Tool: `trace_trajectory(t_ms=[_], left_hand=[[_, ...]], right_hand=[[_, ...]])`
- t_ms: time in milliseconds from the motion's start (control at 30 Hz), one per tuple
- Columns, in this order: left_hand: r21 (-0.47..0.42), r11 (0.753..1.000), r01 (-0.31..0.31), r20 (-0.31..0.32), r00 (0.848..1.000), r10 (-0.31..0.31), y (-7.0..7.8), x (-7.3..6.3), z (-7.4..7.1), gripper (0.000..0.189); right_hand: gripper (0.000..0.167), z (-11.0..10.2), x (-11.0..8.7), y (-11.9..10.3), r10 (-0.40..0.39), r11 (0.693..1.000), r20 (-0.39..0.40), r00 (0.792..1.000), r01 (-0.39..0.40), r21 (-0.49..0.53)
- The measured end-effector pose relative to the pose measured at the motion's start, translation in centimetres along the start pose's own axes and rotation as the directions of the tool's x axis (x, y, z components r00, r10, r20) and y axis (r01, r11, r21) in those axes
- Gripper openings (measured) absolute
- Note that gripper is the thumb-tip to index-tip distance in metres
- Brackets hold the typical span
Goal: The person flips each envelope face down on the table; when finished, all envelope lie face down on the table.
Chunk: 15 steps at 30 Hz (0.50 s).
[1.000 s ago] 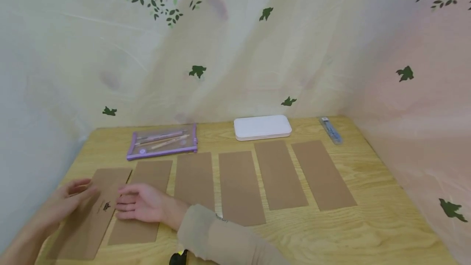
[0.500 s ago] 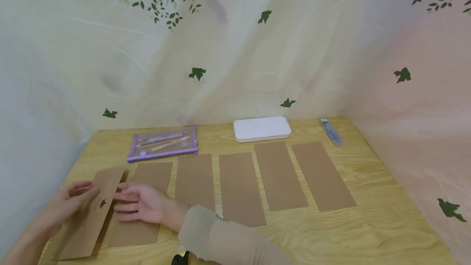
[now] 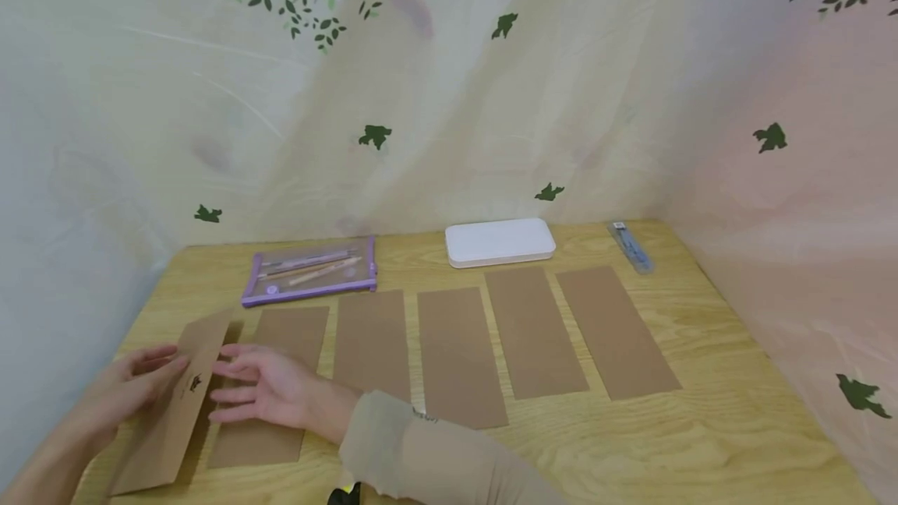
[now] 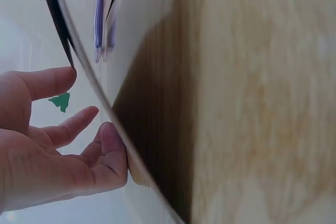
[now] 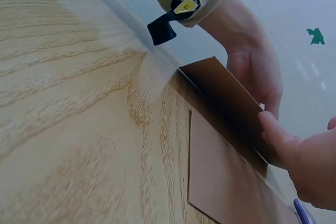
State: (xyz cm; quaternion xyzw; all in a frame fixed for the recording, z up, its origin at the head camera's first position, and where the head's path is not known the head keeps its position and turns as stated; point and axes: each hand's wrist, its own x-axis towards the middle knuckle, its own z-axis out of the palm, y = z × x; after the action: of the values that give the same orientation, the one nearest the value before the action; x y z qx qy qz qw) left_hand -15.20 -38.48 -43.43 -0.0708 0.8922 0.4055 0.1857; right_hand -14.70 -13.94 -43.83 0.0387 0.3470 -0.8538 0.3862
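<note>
A brown kraft-paper card with a small black print [image 3: 195, 384] stands tilted at the table's left, its right side raised and its dark underside [image 5: 226, 90] facing the right wrist camera. My left hand [image 3: 133, 384] holds it by its left side, thumb on the printed face and the other fingers bent at the edge. My right hand [image 3: 263, 388] is palm up, fingers spread and nearly straight, fingertips at the card's raised right edge. In the left wrist view the card appears almost edge-on beside my left hand [image 4: 58, 156].
Several plain brown paper rectangles [image 3: 463, 357] lie in a row to the right; the nearest [image 3: 266, 443] is partly under my right hand. Behind them are a purple-edged clear pencil pouch [image 3: 309, 270], a white case [image 3: 500, 243] and a blue packaged item [image 3: 631, 246]. A patterned cloth surrounds the table.
The printed card's right side has risen from nearly flat to a steep tilt. My right fingertips have shifted slightly left with its edge. The left hand has hardly moved.
</note>
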Motion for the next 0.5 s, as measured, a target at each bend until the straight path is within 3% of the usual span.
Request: trace_trajectory(t_ms=[367,500], left_hand=[[0.001,0.999,-0.04,0.012,0.999,0.04,0.37,-0.34,0.06,0.08],[-0.097,0.994,-0.055,0.032,0.998,0.058,-0.08,-0.87,0.3,0.078]], right_hand=[[0.043,0.34,-0.34,-0.21,-0.014,1.0,0.07,0.997,0.012,0.016],[0.044,0.64,-0.45,-0.29,-0.017,1.0,0.099,0.995,0.016,0.015]])
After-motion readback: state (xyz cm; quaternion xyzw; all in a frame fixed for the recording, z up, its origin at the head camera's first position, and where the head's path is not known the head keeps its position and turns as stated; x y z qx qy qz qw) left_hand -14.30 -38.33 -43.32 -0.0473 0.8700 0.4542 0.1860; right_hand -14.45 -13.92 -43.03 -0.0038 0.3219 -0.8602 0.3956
